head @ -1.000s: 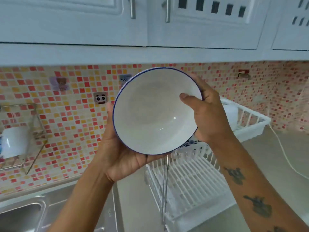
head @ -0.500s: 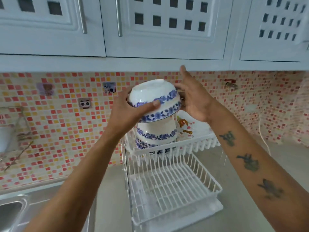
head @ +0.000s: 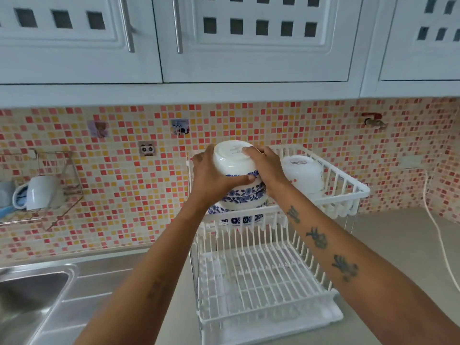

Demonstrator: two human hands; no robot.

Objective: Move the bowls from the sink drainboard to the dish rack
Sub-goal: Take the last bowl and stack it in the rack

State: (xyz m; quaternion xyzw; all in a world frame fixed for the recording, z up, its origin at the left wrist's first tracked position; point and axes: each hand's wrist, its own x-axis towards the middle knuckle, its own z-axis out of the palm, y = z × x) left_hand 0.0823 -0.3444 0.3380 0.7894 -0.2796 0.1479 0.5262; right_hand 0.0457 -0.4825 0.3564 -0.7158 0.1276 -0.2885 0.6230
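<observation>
Here, left hand [head: 211, 175] and right hand [head: 267, 168] clasp inverted bowl [head: 232, 160] atop nested stack [head: 239, 202], dish rack [head: 343, 192] upper tier; lower squarely, release evenly.

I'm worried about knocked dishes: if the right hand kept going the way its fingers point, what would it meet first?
The right hand points up-left over the upturned bowl it holds; past that, probably the tiled wall, though depth is unclear.

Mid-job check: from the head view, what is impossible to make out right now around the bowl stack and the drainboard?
- Number of bowls in the stack: left hand, right hand and rack rail cover it.
- Whether the top bowl is fully seated: hands hide its rim.
- Bowls left on the drainboard: left forearm and frame edge cut it off.
- Print on the top bowl's base: too small.
</observation>
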